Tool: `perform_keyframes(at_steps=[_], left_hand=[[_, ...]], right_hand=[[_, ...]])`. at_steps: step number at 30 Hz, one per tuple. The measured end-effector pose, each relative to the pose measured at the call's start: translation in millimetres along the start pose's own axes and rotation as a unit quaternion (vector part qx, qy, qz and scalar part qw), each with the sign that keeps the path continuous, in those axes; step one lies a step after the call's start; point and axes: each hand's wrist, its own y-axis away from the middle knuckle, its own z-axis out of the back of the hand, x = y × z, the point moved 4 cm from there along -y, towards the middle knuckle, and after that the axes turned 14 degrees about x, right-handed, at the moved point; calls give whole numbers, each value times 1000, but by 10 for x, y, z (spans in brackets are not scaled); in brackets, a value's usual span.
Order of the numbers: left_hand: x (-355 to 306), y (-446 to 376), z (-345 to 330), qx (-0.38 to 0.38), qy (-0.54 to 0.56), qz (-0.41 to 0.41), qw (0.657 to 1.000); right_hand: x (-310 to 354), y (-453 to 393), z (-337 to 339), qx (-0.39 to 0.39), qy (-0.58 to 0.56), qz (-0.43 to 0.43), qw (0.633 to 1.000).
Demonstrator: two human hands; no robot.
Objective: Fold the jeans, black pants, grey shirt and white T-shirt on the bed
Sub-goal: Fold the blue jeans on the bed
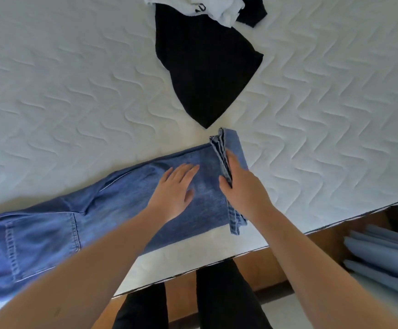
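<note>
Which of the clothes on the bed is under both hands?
The blue jeans at the near edge; the black pants and white T-shirt lie farther away, untouched.

jeans (112, 205) on bed (62, 91), near edge | black pants (205, 67) behind | white T-shirt (212, 8) farthest

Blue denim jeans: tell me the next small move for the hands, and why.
Probably carry the hem end over toward the waist. The right hand already has a grip on the leg hems of the blue denim jeans, lifted off the white quilted mattress, while the left hand lies flat on the leg as an anchor. The rest of the jeans lies stretched out flat, unfolded.
</note>
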Motion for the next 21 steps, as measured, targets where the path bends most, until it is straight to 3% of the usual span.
perform_keyframes(at_steps=[2,5,8,12,21], left_hand=[[274,340,51,-60,8,9,998],[824,813,6,-67,16,84,994],[1320,1183,-113,-35,24,180,983],[1736,1476,-389,72,43,273,958],[1743,1728,-632,113,64,217,968]], right_hand=[[245,-5,-221,12,-1,3,1000],[560,-24,-548,31,12,2,999],[843,-83,-823,43,30,-4,999],[1218,-193,-1110,48,51,-10,998],[1894,-340,-1885,60,123,-5,991]])
